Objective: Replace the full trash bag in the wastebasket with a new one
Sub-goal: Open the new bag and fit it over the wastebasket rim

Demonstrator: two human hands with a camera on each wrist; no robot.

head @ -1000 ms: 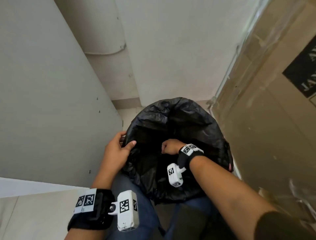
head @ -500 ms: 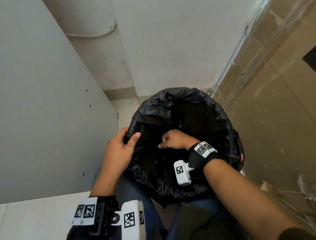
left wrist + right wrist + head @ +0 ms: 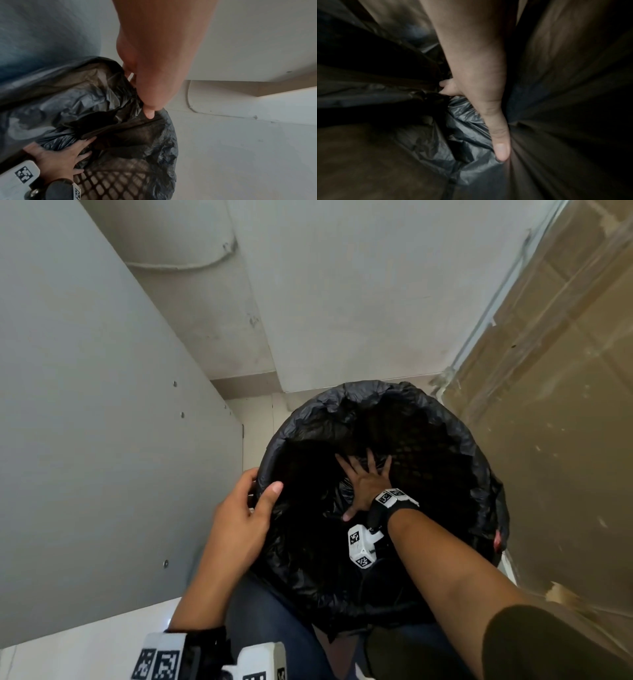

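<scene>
A black trash bag (image 3: pixel 455 440) lines a round mesh wastebasket (image 3: pixel 421 446) in the head view; its edge is folded over the rim all round. My left hand (image 3: pixel 246 508) grips the bag-covered rim on the left, thumb inside and fingers outside, as the left wrist view shows (image 3: pixel 150 94). My right hand (image 3: pixel 364 477) reaches down inside with fingers spread flat, pressing the plastic against the inner wall. In the right wrist view the right hand (image 3: pixel 481 102) lies along the crumpled bag (image 3: pixel 467 135) deep in the basket. The mesh wastebasket (image 3: pixel 116 182) shows through the thin plastic.
The basket stands in a narrow corner: a grey panel (image 3: pixel 85 440) on the left, a white wall (image 3: pixel 359 285) behind, a brown taped cardboard surface (image 3: pixel 555 405) on the right. My knees in blue jeans (image 3: pixel 267 628) are just below the basket.
My right hand has gone from a curled fist near the top to spread fingers pressing lower inside the bag. The left hand kept its hold on the rim.
</scene>
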